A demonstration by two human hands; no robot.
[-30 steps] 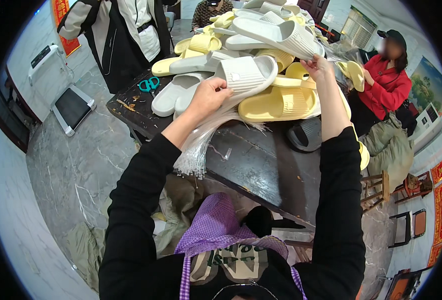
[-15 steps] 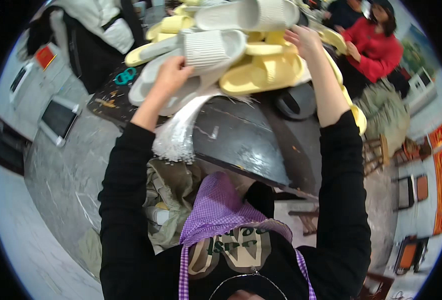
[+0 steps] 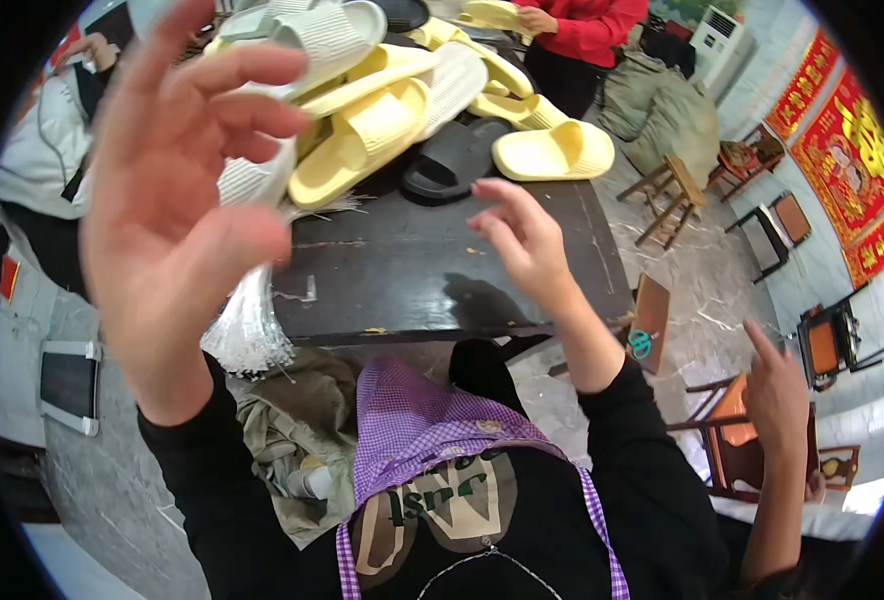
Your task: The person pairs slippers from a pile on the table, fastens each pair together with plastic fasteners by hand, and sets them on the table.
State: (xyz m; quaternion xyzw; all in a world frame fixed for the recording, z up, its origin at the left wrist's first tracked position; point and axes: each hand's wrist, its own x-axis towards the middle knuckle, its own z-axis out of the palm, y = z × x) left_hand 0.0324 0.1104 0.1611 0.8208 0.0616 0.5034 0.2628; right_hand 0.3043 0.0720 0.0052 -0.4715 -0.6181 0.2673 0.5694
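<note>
My left hand (image 3: pixel 167 205) is raised in front of the pile, large and slightly blurred, its fingers spread with nothing in them. Behind it lie grey slippers (image 3: pixel 332 40) and yellow slippers (image 3: pixel 372 135), stacked on a dark table (image 3: pixel 392 275). My right hand (image 3: pixel 530 245) hovers over the table's right part, thumb and fingers apart, holding nothing. Nearest to it are a black slipper (image 3: pixel 452 165) and a single yellow slipper (image 3: pixel 554 152). A bundle of thin white plastic strands (image 3: pixel 250 325) hangs over the near table edge, partly hidden by my left hand.
At lower right, another person's hand (image 3: pixel 777 390) points a finger. A person in a red top (image 3: pixel 587 35) holds a yellow slipper across the table. Scissors with teal handles (image 3: pixel 641 344) lie on a bench (image 3: pixel 652 310). A wooden stool (image 3: pixel 674 195) and chairs (image 3: pixel 777 230) stand to the right.
Both hands have come away from the slippers; the left rose close to the camera, the right drew back over the table. The view has swung right, and another person's pointing hand now shows.
</note>
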